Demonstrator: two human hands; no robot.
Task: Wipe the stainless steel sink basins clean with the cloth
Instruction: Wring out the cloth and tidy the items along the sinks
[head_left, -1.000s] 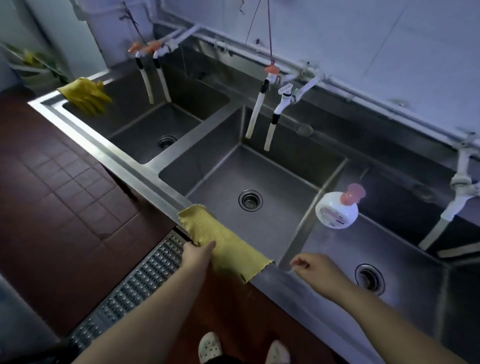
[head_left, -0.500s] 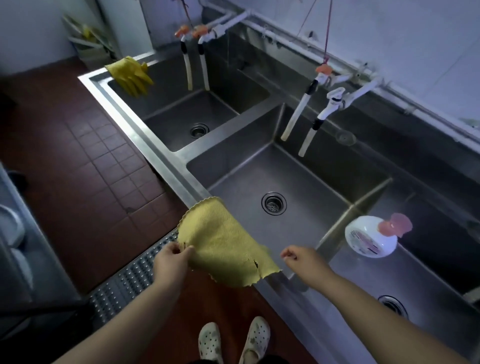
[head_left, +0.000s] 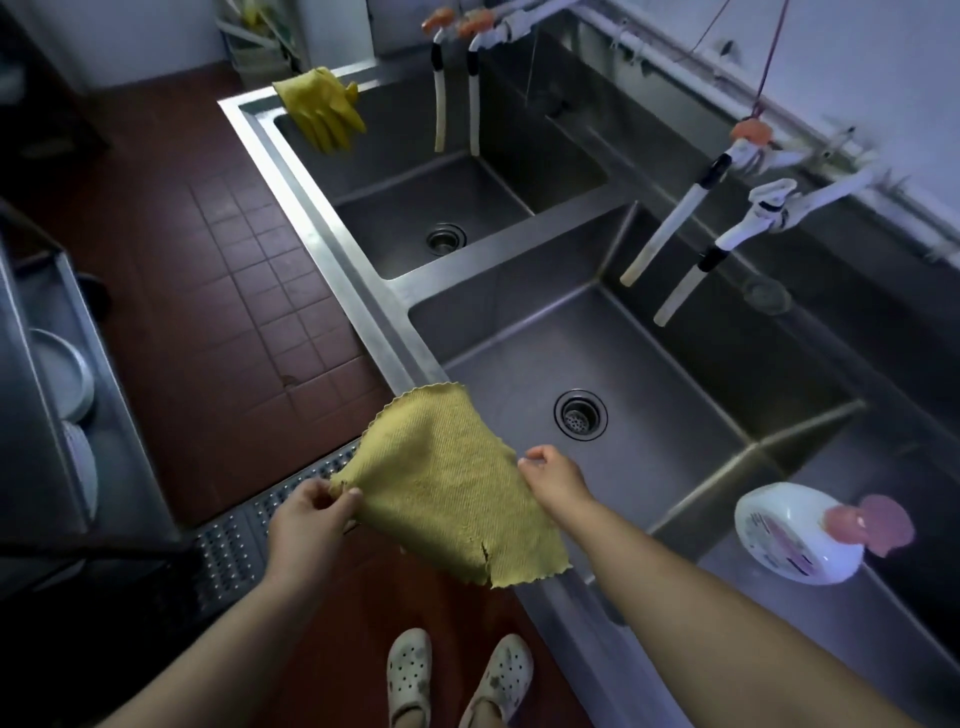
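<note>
While my left hand (head_left: 306, 525) pinches one corner of the yellow cloth (head_left: 452, 488) between thumb and fingers, my right hand (head_left: 553, 480) grips its opposite edge with curled fingers. I see the cloth spread in the air between them, above the front rim of the sink (head_left: 363, 291), beside the middle basin (head_left: 649, 415). Yellow gloves (head_left: 324, 109) hang over the far basin's corner. A white bottle (head_left: 795, 535) lies near the right basin.
</note>
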